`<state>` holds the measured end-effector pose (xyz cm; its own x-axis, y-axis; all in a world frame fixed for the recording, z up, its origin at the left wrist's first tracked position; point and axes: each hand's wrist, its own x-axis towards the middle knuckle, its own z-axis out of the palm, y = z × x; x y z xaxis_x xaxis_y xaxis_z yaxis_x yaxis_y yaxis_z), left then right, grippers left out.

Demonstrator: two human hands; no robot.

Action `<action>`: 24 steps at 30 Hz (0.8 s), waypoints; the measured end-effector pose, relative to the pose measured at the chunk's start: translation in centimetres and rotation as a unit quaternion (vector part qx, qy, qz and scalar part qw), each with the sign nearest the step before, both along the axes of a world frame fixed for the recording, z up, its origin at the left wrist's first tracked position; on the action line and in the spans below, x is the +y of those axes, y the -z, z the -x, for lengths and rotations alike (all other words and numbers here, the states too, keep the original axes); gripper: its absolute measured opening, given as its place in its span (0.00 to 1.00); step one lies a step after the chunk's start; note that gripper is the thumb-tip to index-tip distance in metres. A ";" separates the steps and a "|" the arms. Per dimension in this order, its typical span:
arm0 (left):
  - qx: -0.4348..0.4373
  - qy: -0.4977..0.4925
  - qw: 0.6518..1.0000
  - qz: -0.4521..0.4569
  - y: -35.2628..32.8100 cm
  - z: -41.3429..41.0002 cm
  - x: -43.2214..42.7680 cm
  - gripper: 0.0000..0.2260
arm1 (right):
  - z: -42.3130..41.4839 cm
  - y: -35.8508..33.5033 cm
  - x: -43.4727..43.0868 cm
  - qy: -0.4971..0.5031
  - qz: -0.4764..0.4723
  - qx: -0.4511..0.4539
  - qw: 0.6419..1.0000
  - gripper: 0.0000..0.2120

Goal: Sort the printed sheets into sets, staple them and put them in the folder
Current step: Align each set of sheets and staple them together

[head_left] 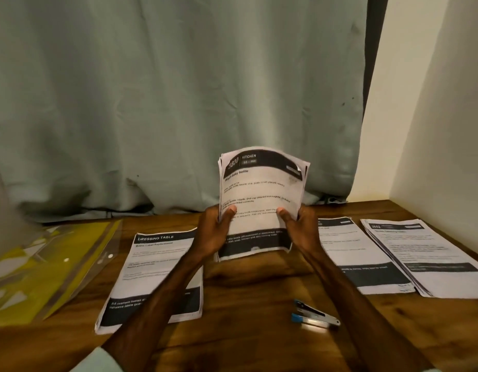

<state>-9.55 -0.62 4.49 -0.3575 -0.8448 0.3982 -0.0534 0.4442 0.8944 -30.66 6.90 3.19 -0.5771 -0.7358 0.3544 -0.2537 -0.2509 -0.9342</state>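
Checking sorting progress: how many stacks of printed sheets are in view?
4. One held stack, upright between left hand and right hand; left stack, flat at left; inner right stack and outer right stack, side by side at right. The folder may hide more.

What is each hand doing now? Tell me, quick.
Left hand: grips the stack.
Right hand: grips the same stack.
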 end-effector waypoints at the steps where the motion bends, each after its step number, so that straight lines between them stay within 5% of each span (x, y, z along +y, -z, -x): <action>1: 0.003 -0.003 1.000 0.011 -0.6 0.0 -0.1 0.11 | 0.0 -0.6 -0.1 0.001 0.005 0.010 1.000 0.09; 24: -0.038 -0.012 0.999 0.001 4.0 -0.8 1.5 0.11 | -1.1 3.9 0.9 0.032 -0.056 0.058 0.996 0.13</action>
